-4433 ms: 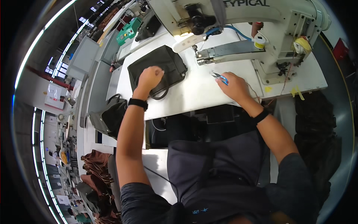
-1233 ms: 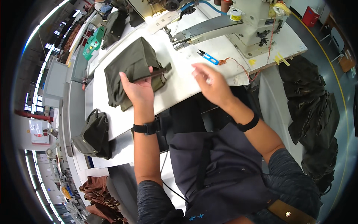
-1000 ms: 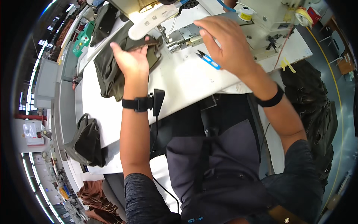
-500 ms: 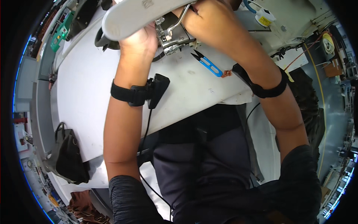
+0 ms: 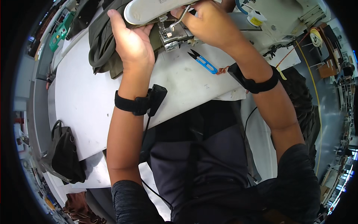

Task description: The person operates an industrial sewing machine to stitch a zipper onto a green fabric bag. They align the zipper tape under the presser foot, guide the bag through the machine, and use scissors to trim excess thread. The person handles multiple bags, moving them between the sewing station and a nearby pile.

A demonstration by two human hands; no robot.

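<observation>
Dark olive fabric (image 5: pixel 102 46) with a brass-toothed zipper (image 5: pixel 154 23) lies bunched at the far left of the sewing machine (image 5: pixel 149 9) and passes under its head. My left hand (image 5: pixel 134 46) rests against this fabric, palm turned up, thumb stretched away from the fingers; the fingertips are partly hidden at the zipper. Beside the bent metal lever (image 5: pixel 181 18) and the presser foot (image 5: pixel 169 33), my right hand (image 5: pixel 210 24) has its fingers curled in. What they grip is hidden behind the lever. Blue thread snips (image 5: pixel 203 62) lie on the table near my right wrist.
Reddish thread scraps (image 5: pixel 222 70) touch the snips on the white table (image 5: pixel 175 82). A black bag (image 5: pixel 65 153) stands at the left edge. Black straps with small devices (image 5: pixel 156 99) circle both forearms, and a cable hangs from the left one. Dark cloth (image 5: pixel 302 97) is piled at right.
My left hand has turned palm up, its thumb now spread out. More olive fabric and the zipper have come into sight at the left of the machine. My right hand stays by the lever.
</observation>
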